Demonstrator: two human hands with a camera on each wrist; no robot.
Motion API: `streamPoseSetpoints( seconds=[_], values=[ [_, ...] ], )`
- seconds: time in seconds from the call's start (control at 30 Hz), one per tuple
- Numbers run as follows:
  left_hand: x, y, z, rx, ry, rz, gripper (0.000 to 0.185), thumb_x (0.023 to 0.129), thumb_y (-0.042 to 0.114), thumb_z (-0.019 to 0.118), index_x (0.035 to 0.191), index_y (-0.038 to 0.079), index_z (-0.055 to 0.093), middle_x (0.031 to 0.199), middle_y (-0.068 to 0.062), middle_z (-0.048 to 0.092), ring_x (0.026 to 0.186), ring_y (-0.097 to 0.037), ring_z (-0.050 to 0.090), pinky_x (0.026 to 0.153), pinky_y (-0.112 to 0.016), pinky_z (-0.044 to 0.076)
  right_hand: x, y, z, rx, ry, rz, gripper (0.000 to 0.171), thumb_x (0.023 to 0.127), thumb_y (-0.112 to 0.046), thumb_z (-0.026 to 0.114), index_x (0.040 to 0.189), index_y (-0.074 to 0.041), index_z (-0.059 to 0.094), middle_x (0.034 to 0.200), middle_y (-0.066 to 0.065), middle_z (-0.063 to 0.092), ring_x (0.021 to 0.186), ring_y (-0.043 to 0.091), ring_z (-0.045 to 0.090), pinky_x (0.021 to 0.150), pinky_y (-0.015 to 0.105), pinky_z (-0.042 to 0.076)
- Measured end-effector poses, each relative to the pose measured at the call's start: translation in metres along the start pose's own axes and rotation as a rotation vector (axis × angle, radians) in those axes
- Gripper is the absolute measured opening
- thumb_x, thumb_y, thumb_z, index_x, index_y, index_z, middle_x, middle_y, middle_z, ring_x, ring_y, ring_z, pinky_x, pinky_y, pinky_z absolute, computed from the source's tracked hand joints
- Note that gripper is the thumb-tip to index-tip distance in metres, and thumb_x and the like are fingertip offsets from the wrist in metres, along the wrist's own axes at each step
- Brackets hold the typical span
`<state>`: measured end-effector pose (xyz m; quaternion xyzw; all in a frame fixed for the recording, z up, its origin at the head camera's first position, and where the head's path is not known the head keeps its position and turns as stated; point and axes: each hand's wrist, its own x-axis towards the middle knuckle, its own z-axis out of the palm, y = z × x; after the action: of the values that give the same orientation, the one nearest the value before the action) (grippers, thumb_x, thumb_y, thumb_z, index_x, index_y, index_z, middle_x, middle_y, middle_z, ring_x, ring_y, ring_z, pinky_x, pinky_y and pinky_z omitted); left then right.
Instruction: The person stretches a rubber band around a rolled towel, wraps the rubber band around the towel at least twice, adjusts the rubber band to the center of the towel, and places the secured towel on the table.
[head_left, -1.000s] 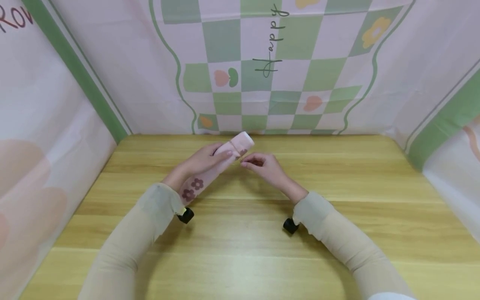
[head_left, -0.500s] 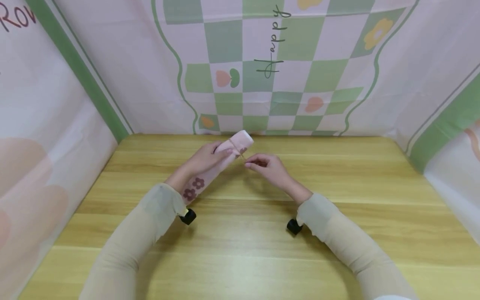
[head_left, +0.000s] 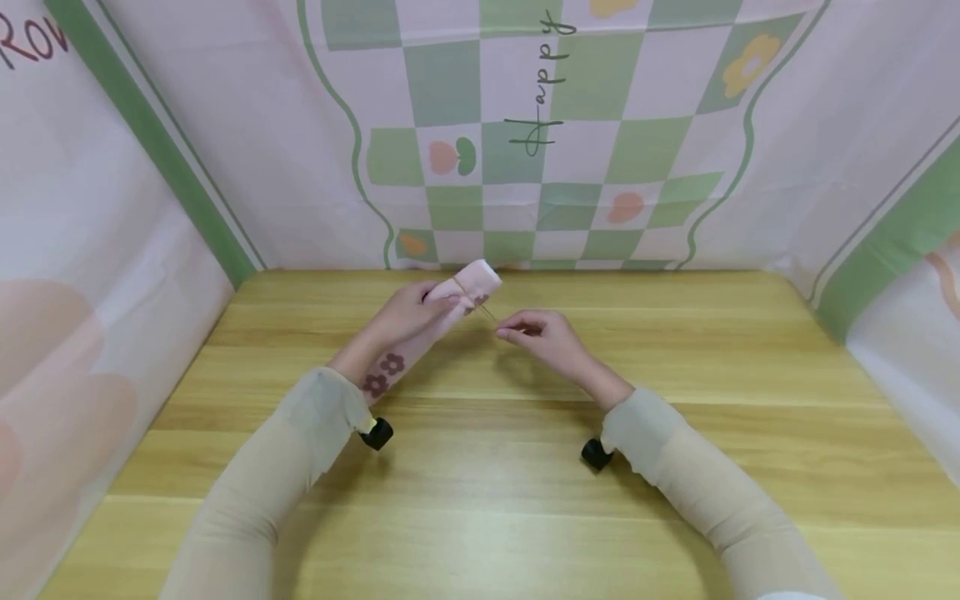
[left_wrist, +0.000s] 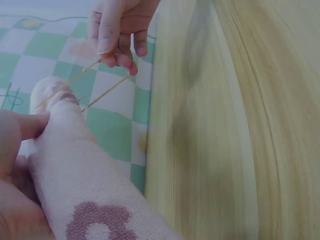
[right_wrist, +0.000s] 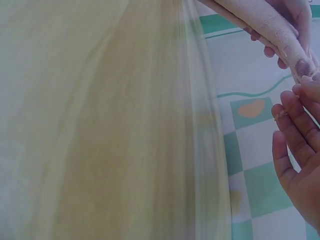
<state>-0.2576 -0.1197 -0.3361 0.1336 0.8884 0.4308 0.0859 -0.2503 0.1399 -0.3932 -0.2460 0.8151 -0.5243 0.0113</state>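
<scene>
My left hand (head_left: 408,319) grips a rolled pink towel (head_left: 427,333) with dark red flower prints, held tilted above the wooden table (head_left: 480,467). A thin tan rubber band (left_wrist: 100,85) loops round the roll's far end and stretches toward my right hand (head_left: 536,335), which pinches it between thumb and fingertips. In the left wrist view the towel roll (left_wrist: 85,180) fills the lower left and the right hand (left_wrist: 120,30) pulls the band taut at the top. The right wrist view shows the roll (right_wrist: 270,25) at the upper right, with my right fingers (right_wrist: 295,120) below it.
A pink and green checked backdrop (head_left: 540,133) with flower prints stands behind the table, and cloth walls (head_left: 90,250) close in both sides. Beige sleeves (head_left: 285,467) cover both forearms, with small black wrist cameras (head_left: 375,433) under them.
My right hand has drawn back to the right and toward me, stretching the rubber band away from the roll's end. The left hand keeps hold of the towel, nearly still.
</scene>
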Motion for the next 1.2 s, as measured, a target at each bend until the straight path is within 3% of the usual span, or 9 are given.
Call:
streamPoseSetpoints(
  seconds=[0.23,0.37,0.53,0.9,1.0,1.2],
  values=[
    [0.001,0.0,-0.002,-0.001,0.04,-0.015,0.052,0.106,0.035,0.057,0.142,-0.002,0.055,0.137,-0.022,0.06,0.121,-0.037,0.059,0.104,-0.049,0.047,-0.003,0.001,-0.004,-0.005,-0.007,0.008,0.021,0.098,-0.012,0.07,0.109,0.006,0.074,0.107,0.014,0.074,0.089,0.025,0.068,0.077,0.026,0.055],
    [0.0,0.0,-0.004,-0.002,0.061,-0.012,0.05,0.106,0.035,0.057,0.14,-0.002,0.057,0.136,-0.022,0.061,0.12,-0.037,0.059,0.103,-0.049,0.048,-0.004,0.002,-0.005,-0.004,-0.018,0.018,0.02,0.098,-0.012,0.071,0.109,0.004,0.075,0.108,0.016,0.074,0.091,0.028,0.069,0.079,0.026,0.055],
    [0.001,0.0,-0.005,-0.006,0.087,0.0,0.052,0.106,0.034,0.056,0.142,-0.003,0.055,0.14,-0.022,0.058,0.126,-0.038,0.056,0.107,-0.05,0.044,-0.005,0.003,-0.007,-0.006,-0.036,0.032,0.02,0.099,-0.013,0.07,0.109,0.003,0.075,0.109,0.017,0.073,0.095,0.036,0.069,0.082,0.03,0.056],
    [0.002,-0.003,-0.008,-0.066,0.126,-0.011,0.053,0.105,0.034,0.056,0.148,0.003,0.051,0.147,-0.019,0.053,0.133,-0.036,0.051,0.109,-0.049,0.042,-0.008,0.005,-0.016,-0.05,-0.063,0.047,0.024,0.102,-0.019,0.067,0.112,0.001,0.075,0.109,0.012,0.073,0.098,0.029,0.069,0.086,0.039,0.056],
    [0.002,-0.003,-0.008,-0.066,0.137,-0.017,0.052,0.105,0.032,0.057,0.147,0.002,0.052,0.146,-0.02,0.054,0.132,-0.037,0.052,0.109,-0.049,0.042,-0.008,0.006,-0.017,-0.086,-0.065,0.0,0.021,0.101,-0.017,0.068,0.109,0.001,0.076,0.105,0.009,0.074,0.095,0.025,0.068,0.085,0.04,0.056],
    [0.001,0.0,-0.009,-0.066,0.164,-0.048,0.051,0.105,0.033,0.056,0.145,0.002,0.054,0.145,-0.021,0.054,0.131,-0.038,0.052,0.11,-0.049,0.042,-0.009,0.009,-0.019,-0.225,-0.074,-0.183,0.011,0.098,-0.009,0.07,0.102,-0.002,0.078,0.099,0.005,0.075,0.089,0.018,0.067,0.082,0.044,0.056]
  ],
)
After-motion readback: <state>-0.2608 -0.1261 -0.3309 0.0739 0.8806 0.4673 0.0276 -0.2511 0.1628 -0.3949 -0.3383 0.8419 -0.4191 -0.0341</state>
